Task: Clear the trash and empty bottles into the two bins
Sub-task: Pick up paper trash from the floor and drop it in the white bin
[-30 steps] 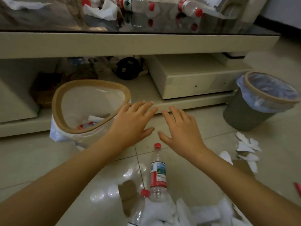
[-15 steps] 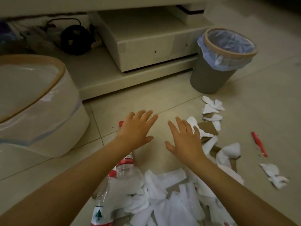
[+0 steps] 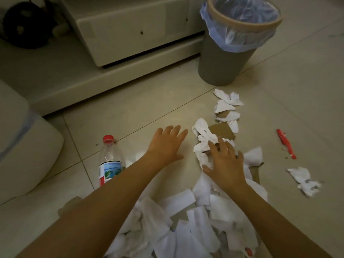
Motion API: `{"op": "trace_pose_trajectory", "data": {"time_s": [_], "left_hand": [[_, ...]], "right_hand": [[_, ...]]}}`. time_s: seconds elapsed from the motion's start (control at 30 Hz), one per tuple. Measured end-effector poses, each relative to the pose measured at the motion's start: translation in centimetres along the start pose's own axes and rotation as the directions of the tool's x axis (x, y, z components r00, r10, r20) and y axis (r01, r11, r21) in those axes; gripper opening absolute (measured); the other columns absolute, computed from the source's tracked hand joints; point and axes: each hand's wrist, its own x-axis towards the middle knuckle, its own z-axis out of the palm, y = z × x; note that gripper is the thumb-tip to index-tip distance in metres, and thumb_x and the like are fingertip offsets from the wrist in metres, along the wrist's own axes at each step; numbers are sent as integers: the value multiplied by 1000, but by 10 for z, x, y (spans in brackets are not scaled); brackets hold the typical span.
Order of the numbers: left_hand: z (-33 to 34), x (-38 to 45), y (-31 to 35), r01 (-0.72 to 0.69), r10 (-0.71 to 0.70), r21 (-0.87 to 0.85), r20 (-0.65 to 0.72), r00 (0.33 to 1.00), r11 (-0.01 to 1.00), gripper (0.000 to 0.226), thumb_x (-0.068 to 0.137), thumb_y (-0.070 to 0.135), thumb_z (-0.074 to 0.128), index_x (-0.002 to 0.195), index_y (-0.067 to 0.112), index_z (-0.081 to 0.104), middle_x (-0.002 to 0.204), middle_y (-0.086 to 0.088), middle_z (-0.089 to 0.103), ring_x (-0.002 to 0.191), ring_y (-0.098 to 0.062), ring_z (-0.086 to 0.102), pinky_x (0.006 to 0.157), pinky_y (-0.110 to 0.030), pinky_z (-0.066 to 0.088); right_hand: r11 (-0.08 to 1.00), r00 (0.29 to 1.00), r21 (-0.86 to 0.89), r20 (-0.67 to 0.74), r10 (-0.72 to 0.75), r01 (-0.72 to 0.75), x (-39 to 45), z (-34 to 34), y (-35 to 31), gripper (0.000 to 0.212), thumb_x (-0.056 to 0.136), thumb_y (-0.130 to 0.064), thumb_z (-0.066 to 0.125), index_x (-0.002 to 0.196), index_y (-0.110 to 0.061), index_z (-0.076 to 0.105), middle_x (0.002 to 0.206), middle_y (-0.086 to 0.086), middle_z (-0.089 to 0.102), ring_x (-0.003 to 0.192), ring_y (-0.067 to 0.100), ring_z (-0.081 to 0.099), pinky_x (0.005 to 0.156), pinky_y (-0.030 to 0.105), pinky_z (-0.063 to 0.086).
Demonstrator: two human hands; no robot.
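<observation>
— Hovering over the floor litter: left hand (image 3: 164,145) flat and spread above bare tile, holding nothing; right hand (image 3: 224,162) likewise spread, fingertips on or just over a crumpled white paper wad (image 3: 202,141). Hard to tell whether touching yet.

— And the progress?

— Barely begun, judging by the mess. Large heap of torn white paper strips (image 3: 188,226) at the near edge, scattered white and brown card scraps (image 3: 226,108) toward the grey round bin with blue liner (image 3: 230,51), clear plastic bottle with red cap (image 3: 109,161) lying beside the left forearm, thin red wrapper strip (image 3: 285,143) off right.

— Second bin?

— Pale lined bin (image 3: 24,146) at far left, contents hidden. Nearly everything left to gather.
</observation>
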Motion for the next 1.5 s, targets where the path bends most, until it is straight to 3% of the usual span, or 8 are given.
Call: {"op": "trace_pose_trajectory", "data": {"time_s": [0.1,0.33,0.63,0.8,0.93,1.07,1.3,1.5], "left_hand": [[2,33,10,-30,31,-7,20,999,1000,96,81,61,58,151,24,4,158,-8,11,142,-29,19,110,-42,24],[17,84,48,-186,190,-68,66,980,980,112,63,74,65,150,33,7,155,-10,16,138,-32,23,106,-47,29],[28,80,43,-180,182,-108,2,983,978,48,91,26,54,136,28,37,129,-11,44,98,-30,53,66,-32,36],[21,62,9,-145,125,-155,-131,984,977,41,91,20,54,131,22,46,118,-10,53,80,-31,60,61,-32,45],[22,45,-19,-186,145,-163,-231,962,969,31,85,16,64,115,14,59,93,-12,60,59,-28,58,50,-33,50],[25,29,-44,-195,167,-90,-252,953,977,33,76,10,73,106,13,59,85,-9,60,50,-24,55,40,-31,47],[25,8,-81,-54,-36,-230,-369,929,972,34,81,9,71,111,14,56,94,-10,63,58,-23,57,49,-29,49],[27,5,-88,-27,-89,-281,-392,916,959,27,85,13,68,110,14,58,97,-8,65,60,-18,54,52,-26,49]], "right_hand": [[1000,999,12,29,25,-26,5,13,19,85,80,-58,61,148,-22,27,156,13,21,141,35,24,104,59,29],[987,994,124,40,101,-106,5,33,37,95,68,-64,68,145,-19,35,153,16,29,137,37,32,99,58,36],[981,993,161,64,102,-111,9,37,45,106,70,-70,63,151,-24,13,158,12,12,142,31,20,107,49,31],[971,996,224,50,71,-81,19,31,38,108,66,-69,67,150,-27,13,159,6,12,143,28,19,110,52,27],[946,992,325,-117,46,-6,32,23,29,87,65,-57,75,137,-22,41,149,7,35,133,28,38,104,48,35],[952,994,305,-104,37,-3,47,15,25,89,66,-57,75,139,-26,35,153,4,26,136,26,32,106,47,32],[968,997,241,44,65,-74,68,14,27,105,68,-61,72,149,-30,12,159,5,4,144,27,11,112,52,19],[985,989,107,73,128,-135,110,16,48,100,79,-37,72,150,-29,3,159,11,-5,144,35,5,112,55,17]]}}
